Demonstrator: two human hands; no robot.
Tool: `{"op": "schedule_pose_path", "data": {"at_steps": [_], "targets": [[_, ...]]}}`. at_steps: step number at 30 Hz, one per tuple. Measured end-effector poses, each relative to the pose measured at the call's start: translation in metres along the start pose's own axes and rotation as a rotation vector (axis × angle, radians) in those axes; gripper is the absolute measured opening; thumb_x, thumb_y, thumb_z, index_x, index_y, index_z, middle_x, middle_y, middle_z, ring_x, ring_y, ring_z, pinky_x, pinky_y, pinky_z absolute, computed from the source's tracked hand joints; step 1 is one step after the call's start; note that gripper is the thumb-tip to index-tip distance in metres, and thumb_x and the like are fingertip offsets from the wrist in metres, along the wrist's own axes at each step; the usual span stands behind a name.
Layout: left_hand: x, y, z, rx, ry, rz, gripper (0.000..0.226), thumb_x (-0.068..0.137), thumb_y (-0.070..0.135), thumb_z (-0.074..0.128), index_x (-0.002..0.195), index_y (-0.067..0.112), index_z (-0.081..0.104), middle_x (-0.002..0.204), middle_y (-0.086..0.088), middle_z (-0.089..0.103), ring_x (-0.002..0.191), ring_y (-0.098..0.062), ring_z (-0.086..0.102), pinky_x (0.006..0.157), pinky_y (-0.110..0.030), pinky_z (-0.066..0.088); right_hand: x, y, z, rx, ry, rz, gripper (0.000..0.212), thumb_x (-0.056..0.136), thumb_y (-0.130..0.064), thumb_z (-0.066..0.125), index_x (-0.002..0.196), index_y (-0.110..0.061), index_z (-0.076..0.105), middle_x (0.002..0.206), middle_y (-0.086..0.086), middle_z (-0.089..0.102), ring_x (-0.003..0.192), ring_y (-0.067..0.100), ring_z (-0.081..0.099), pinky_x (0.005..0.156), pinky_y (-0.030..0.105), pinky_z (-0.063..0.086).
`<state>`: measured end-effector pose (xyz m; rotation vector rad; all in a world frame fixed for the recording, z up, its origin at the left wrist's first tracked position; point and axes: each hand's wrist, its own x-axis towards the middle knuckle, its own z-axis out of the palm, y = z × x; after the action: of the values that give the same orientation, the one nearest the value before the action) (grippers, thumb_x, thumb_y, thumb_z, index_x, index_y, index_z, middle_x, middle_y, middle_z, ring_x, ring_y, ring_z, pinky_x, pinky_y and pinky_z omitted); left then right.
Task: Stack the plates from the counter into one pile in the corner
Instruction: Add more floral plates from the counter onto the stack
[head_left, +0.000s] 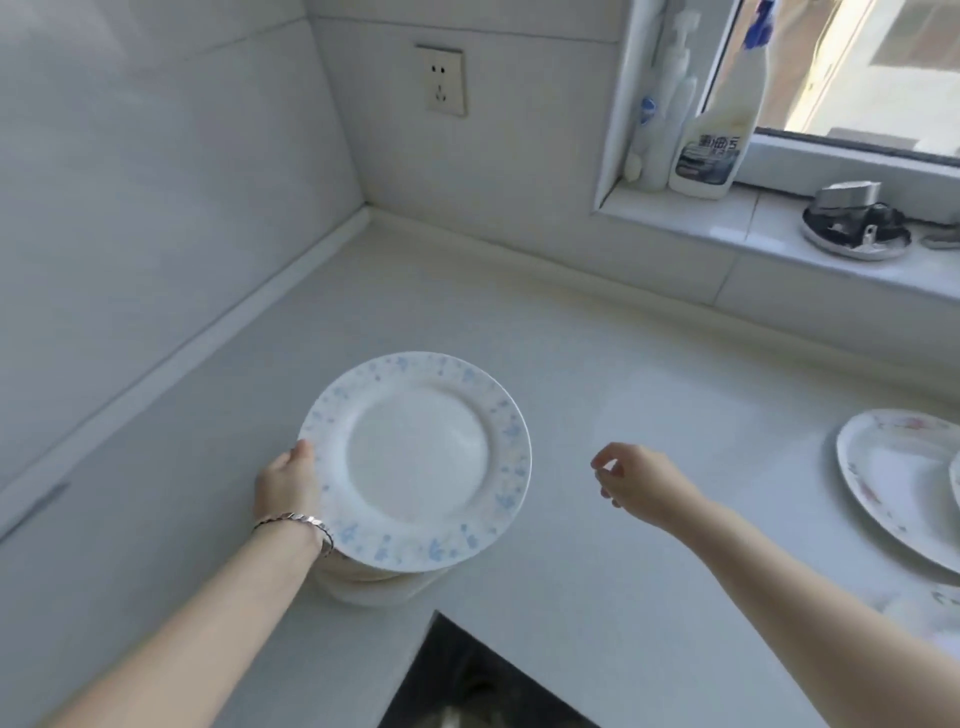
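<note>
A pile of white plates (415, 462) sits on the counter near its front edge; the top plate has a blue flowered rim. My left hand (285, 486) grips the left rim of the pile, a silver bracelet on the wrist. My right hand (636, 480) hovers to the right of the pile, empty, with its fingers loosely curled and apart. Another plate with a pink flowered rim (893, 483) lies at the right edge of the view, with the edge of one more plate on top of it.
The white counter (597, 374) runs back to a tiled corner (366, 208) with a wall socket (440, 80) above it. On the windowsill stand cleaning bottles (711, 140) and a metal dish with tools (854, 223). A dark gap (467, 680) opens below the counter's front edge.
</note>
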<state>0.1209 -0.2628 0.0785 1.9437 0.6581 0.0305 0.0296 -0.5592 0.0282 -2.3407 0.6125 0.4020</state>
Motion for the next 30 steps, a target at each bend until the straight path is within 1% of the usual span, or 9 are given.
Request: {"op": "schedule_pose_path", "data": {"at_steps": [2,6,11,14,17,20,23,27,30], "targets": [[0.021,-0.006,-0.013,0.031,0.017,-0.006,0.026,0.094,0.016,0.042,0.077,-0.003,0.046,0.056,-0.012,0.033,0.074,-0.025,0.034,0.05,-0.035,0.025,0.006,-0.019,0.01,-0.013,-0.012,-0.003,0.018,0.09,-0.019,0.046,0.099,-0.023,0.061,0.084,0.0,0.067,0.084,0.023,0.068,0.074,0.032,0.054],[0.049,-0.022,-0.025,0.064,0.023,-0.082,0.029,0.095,0.014,0.04,0.076,-0.008,0.045,0.057,-0.016,0.036,0.076,-0.027,0.037,0.066,-0.032,0.028,0.016,-0.04,0.02,-0.055,-0.028,-0.004,0.016,0.09,-0.019,0.045,0.095,-0.025,0.058,0.083,-0.001,0.067,0.082,0.023,0.068,0.072,0.032,0.054],[0.066,-0.039,-0.024,0.057,-0.001,-0.131,0.041,0.094,0.014,0.042,0.054,0.005,0.039,0.053,-0.011,0.035,0.055,-0.029,0.033,0.052,-0.034,0.025,0.029,-0.057,0.025,-0.094,-0.037,-0.017,0.018,0.089,-0.016,0.045,0.098,-0.023,0.06,0.076,-0.003,0.066,0.08,0.022,0.067,0.072,0.031,0.053],[0.074,-0.042,-0.022,0.089,-0.023,-0.115,0.035,0.094,0.013,0.041,0.067,-0.008,0.05,0.056,-0.016,0.041,0.062,-0.03,0.037,0.059,-0.034,0.029,0.032,-0.062,0.032,-0.094,-0.051,-0.008,0.018,0.089,-0.016,0.044,0.096,-0.023,0.058,0.071,-0.009,0.062,0.079,0.021,0.067,0.071,0.03,0.053],[0.084,-0.042,-0.022,0.261,-0.084,-0.008,0.042,0.095,0.021,0.039,0.095,-0.016,0.059,0.088,-0.033,0.06,0.083,-0.039,0.054,0.073,-0.038,0.04,0.03,-0.06,0.039,-0.114,-0.073,0.003,0.022,0.089,-0.016,0.043,0.101,-0.021,0.06,0.07,-0.01,0.061,0.076,0.019,0.064,0.071,0.03,0.053],[0.091,-0.046,-0.031,0.537,-0.188,0.119,0.051,0.091,0.042,0.045,0.083,-0.006,0.061,0.069,-0.017,0.055,0.075,-0.034,0.053,0.067,-0.034,0.038,0.029,-0.057,0.043,-0.135,-0.098,0.012,0.023,0.089,-0.016,0.042,0.101,-0.02,0.061,0.072,-0.008,0.062,0.075,0.018,0.064,0.07,0.03,0.053],[0.095,-0.056,-0.037,0.782,-0.252,0.171,0.052,0.089,0.05,0.049,0.081,-0.001,0.06,0.076,-0.014,0.061,0.071,-0.031,0.056,0.063,-0.03,0.039,0.028,-0.056,0.044,-0.153,-0.116,0.025,0.018,0.089,-0.018,0.042,0.095,-0.025,0.057,0.078,-0.007,0.064,0.079,0.019,0.067,0.073,0.033,0.055],[0.095,-0.054,-0.036,0.927,-0.262,0.241,0.053,0.09,0.055,0.043,0.079,0.005,0.055,0.073,-0.009,0.057,0.072,-0.028,0.053,0.064,-0.029,0.039,0.028,-0.054,0.049,-0.161,-0.121,0.023,0.025,0.089,-0.019,0.042,0.105,-0.021,0.062,0.087,-0.003,0.064,0.08,0.02,0.068,0.073,0.033,0.056],[0.09,-0.046,-0.032,1.08,-0.242,0.276,0.058,0.091,0.059,0.033,0.096,0.008,0.061,0.089,-0.012,0.065,0.077,-0.028,0.054,0.065,-0.027,0.039,0.025,-0.052,0.056,-0.171,-0.146,0.017,0.026,0.092,-0.019,0.042,0.109,-0.017,0.061,0.088,-0.001,0.062,0.082,0.021,0.068,0.072,0.032,0.055]]}}
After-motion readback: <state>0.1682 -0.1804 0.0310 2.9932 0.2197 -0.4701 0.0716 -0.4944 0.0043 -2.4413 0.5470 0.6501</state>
